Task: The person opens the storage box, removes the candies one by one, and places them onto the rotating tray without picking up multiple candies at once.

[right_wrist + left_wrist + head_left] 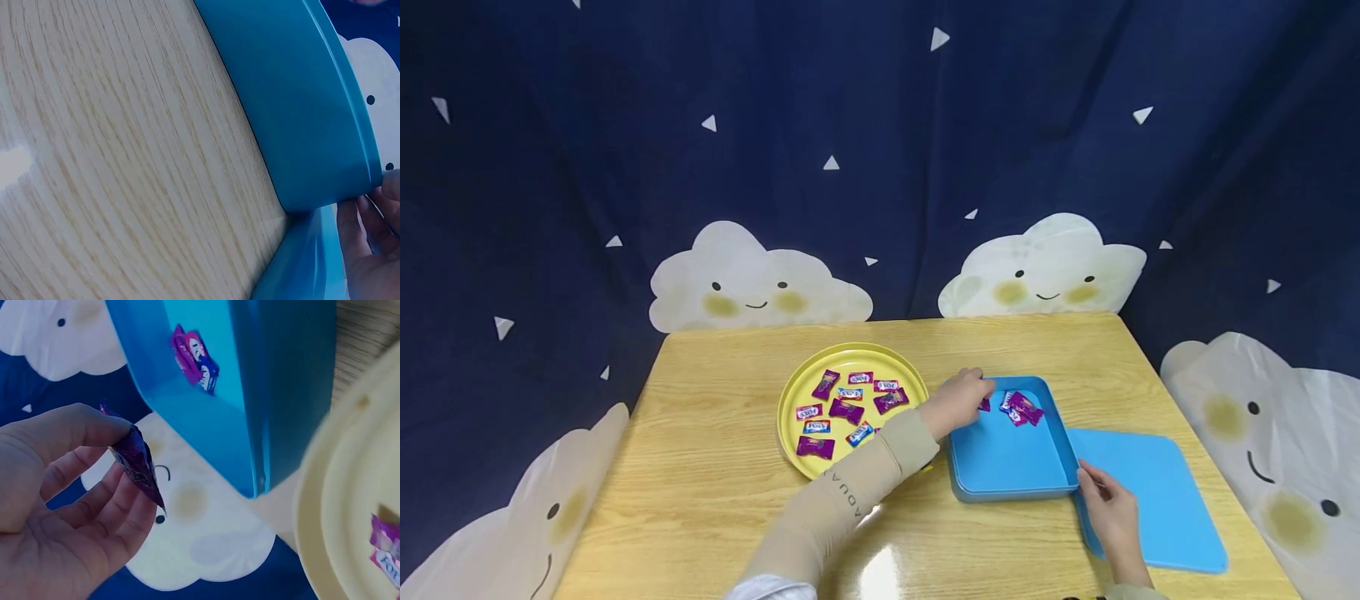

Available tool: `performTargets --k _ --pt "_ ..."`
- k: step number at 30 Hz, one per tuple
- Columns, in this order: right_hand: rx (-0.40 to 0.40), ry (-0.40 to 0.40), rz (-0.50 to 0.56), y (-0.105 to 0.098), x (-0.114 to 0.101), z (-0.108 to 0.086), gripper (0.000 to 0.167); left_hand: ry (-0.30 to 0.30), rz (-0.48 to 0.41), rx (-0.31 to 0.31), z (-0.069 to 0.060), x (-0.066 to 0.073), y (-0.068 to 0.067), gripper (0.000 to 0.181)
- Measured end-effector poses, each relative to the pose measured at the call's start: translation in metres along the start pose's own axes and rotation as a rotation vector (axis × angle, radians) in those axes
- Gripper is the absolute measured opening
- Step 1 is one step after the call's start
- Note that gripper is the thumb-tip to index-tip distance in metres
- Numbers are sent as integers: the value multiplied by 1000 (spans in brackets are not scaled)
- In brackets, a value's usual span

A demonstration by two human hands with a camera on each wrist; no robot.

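My left hand (957, 403) is over the left side of a blue box (1015, 457). In the left wrist view, its thumb and fingers pinch a purple-wrapped candy (139, 464). Inside the box, towards its back, lies a small pile of wrapped candies (1021, 408). At the box's front right corner, my right hand (1111, 510) holds the wall, fingers against the outside and thumb by the rim (376, 164). To the left, a round yellow tray (788, 410) bears several purple, pink and blue wrapped candies (846, 411). My left forearm hides part of the tray.
A flat blue lid (1165, 508) lies on the wooden table (700, 467) at the right, beside the box. Behind the table hangs a dark blue curtain (820, 108) with white clouds and triangles.
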State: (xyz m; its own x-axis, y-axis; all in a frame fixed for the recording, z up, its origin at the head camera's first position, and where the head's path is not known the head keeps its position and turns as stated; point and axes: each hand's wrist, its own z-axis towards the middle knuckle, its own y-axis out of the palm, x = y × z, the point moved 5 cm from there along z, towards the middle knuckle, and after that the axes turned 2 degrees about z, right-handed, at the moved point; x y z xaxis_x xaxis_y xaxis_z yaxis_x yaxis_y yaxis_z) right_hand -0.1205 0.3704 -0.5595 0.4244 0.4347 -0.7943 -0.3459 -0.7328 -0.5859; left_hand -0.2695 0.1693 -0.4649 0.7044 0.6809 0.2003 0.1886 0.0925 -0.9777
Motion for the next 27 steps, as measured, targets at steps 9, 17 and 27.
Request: performTargets --k 9,17,27 --pt "18 -9 12 0 1 0 43 12 19 118 -42 -27 -10 22" --pt "15 -2 14 0 1 1 42 -55 -113 191 -81 -61 -11 27" --pt "9 -2 5 -1 -1 0 44 -154 -247 245 -122 -94 3 28"
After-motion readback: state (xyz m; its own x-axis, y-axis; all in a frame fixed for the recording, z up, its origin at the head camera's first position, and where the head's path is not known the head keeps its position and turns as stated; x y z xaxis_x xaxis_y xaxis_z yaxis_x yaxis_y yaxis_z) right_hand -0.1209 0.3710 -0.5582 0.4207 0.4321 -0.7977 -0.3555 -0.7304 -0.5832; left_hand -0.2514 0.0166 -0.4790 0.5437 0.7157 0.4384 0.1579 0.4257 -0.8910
